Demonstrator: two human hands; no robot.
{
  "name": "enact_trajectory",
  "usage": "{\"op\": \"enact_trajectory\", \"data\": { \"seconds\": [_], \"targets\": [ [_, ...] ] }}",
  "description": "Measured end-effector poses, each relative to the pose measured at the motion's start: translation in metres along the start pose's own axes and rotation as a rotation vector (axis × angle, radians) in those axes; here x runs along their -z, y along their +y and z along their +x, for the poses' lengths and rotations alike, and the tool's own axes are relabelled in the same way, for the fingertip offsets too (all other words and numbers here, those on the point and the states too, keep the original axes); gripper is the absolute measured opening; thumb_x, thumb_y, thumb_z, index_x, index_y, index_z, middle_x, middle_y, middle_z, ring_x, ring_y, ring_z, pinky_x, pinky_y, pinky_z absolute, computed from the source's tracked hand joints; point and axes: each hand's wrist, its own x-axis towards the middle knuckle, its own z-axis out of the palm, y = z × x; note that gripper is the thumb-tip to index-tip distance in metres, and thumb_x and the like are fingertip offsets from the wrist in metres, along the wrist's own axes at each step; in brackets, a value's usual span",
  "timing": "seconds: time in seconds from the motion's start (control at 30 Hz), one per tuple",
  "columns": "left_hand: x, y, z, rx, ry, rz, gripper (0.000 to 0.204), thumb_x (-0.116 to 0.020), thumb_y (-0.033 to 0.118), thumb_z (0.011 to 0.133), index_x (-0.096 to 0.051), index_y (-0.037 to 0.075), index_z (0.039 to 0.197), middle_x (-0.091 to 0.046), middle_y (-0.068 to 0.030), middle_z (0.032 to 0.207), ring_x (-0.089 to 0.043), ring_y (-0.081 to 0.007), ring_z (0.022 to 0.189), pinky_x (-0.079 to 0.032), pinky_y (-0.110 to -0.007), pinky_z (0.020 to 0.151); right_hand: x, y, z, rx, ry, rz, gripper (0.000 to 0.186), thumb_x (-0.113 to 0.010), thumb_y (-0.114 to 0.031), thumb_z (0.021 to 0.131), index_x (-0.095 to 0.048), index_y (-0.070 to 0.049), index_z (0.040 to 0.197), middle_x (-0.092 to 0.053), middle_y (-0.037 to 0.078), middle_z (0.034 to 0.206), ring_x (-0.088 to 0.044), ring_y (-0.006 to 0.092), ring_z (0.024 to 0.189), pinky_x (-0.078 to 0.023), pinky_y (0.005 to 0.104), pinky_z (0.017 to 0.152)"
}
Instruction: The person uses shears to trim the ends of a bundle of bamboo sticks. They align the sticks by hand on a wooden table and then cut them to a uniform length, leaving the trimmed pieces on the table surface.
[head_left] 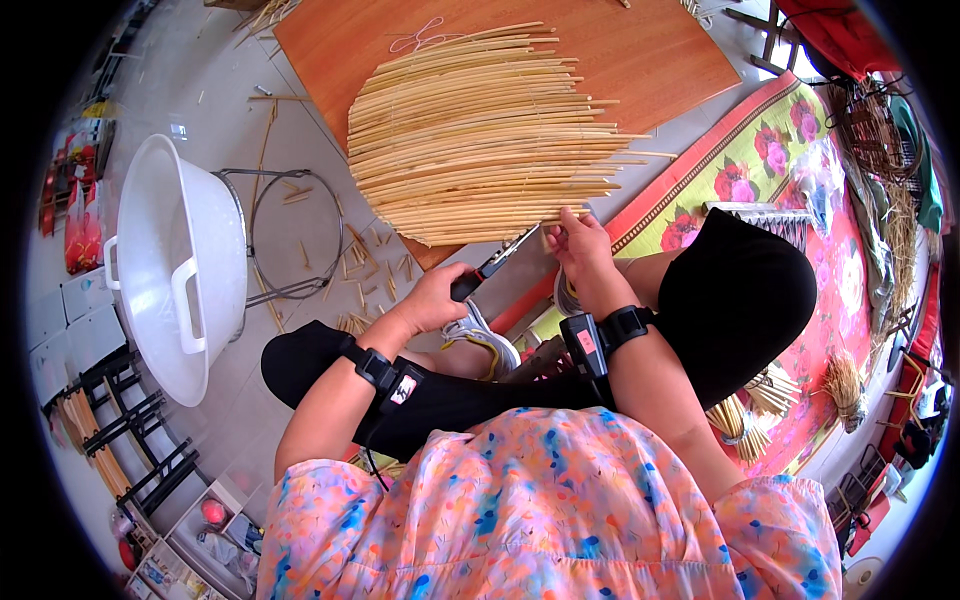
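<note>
A mat of pale straw-coloured stalks (480, 140), bound side by side, lies on the orange-brown board. Its left edge is trimmed to a curve, while stalks stick out unevenly on the right. My left hand (435, 300) is closed round the black and red handle of a cutting tool (492, 268). The tool's metal blades point up and right, close under the mat's near edge. At the lower right of the mat, my right hand (582, 248) pinches the end of a near-edge stalk beside the tool's tip.
A wooden board (660, 60) lies under the mat, with thin string (420, 38) at its far side. Cut stalk pieces (360, 265) litter the floor. To the left are a white basin (215, 250) and a metal ring stand (295, 235). Stalk bundles (738, 425) rest on flowered cloth (735, 185).
</note>
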Motion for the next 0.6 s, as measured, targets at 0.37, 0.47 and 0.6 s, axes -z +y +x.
{"op": "enact_trajectory", "data": {
  "seconds": [0.37, 0.47, 0.6],
  "targets": [
    [-0.005, 0.010, -0.004, 0.070, -0.075, -0.083, 0.074, -0.060, 0.003, 0.061, -0.040, 0.002, 0.132, -0.058, -0.0095, 0.101, -0.056, -0.0183, 0.091, -0.048, -0.028, 0.074, -0.004, -0.005, -0.007, -0.017, 0.045, -0.050, 0.007, -0.060, -0.016, 0.091, -0.054, -0.013, 0.090, -0.056, -0.002, 0.078, -0.054, 0.0103, 0.066, -0.048, 0.0261, 0.061],
    [-0.007, 0.013, -0.004, 0.105, -0.083, -0.111, 0.073, -0.059, 0.003, 0.061, -0.040, 0.002, 0.132, -0.058, -0.0086, 0.100, -0.055, -0.0177, 0.089, -0.047, -0.028, 0.072, -0.002, -0.005, -0.005, -0.020, 0.054, -0.060, 0.007, -0.060, -0.016, 0.091, -0.054, -0.013, 0.090, -0.056, -0.002, 0.078, -0.053, 0.0103, 0.065, -0.049, 0.0260, 0.060],
    [-0.010, 0.000, -0.013, 0.032, -0.079, -0.128, 0.072, -0.058, 0.002, 0.062, -0.040, 0.003, 0.132, -0.057, -0.0078, 0.098, -0.055, -0.0165, 0.082, -0.046, -0.027, 0.067, -0.005, -0.007, -0.009, -0.027, 0.052, -0.079, 0.007, -0.060, -0.014, 0.091, -0.054, -0.011, 0.090, -0.056, -0.001, 0.077, -0.053, 0.0108, 0.064, -0.049, 0.0261, 0.059]
  ]
}}
